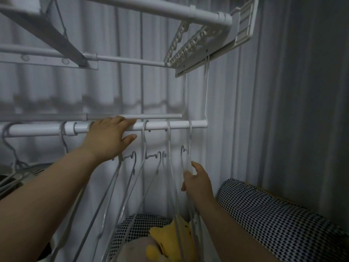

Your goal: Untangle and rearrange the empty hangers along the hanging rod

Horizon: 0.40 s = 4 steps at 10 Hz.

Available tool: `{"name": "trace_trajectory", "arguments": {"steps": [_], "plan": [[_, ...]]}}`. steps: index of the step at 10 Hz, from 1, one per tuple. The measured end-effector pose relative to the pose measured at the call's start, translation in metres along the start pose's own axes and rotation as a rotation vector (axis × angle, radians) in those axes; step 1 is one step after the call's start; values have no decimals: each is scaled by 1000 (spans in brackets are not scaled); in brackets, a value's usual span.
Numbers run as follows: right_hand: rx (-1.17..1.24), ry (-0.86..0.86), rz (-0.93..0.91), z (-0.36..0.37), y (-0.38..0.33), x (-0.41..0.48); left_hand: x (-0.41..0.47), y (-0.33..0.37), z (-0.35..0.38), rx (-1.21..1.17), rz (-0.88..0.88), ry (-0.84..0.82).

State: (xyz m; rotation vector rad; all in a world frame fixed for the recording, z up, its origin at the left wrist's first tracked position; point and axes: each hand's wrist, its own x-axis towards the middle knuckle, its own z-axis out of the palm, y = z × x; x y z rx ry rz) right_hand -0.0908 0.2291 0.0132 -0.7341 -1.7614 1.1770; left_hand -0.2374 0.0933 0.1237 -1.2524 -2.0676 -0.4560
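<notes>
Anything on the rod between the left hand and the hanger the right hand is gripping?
Yes: two other hanger hooks sit on the rod between the left hand and the rightmost hanger, which the right hand pinches.

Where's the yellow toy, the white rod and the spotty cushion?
yellow toy (164, 235): head view, on its yellow body at the bottom.
hanging rod (156, 126): head view, on the bare stretch between two hanger hooks.
spotty cushion (273, 218): head view, on its patterned top.

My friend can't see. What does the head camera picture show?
A person's left hand rests on a white hanging rod while the right hand grips the rightmost empty hanger. Beside it, other hangers dangle from the rod.
</notes>
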Motion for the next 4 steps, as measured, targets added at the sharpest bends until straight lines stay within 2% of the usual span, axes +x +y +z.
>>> {"name": "trace_trajectory", "arguments": {"steps": [2, 4], "plan": [[20, -48, 9, -11, -1, -2, -4, -3, -1, -109, -50, 10], [9, -47, -59, -34, 0, 7, -43, -1, -12, -122, -135, 150]]}}
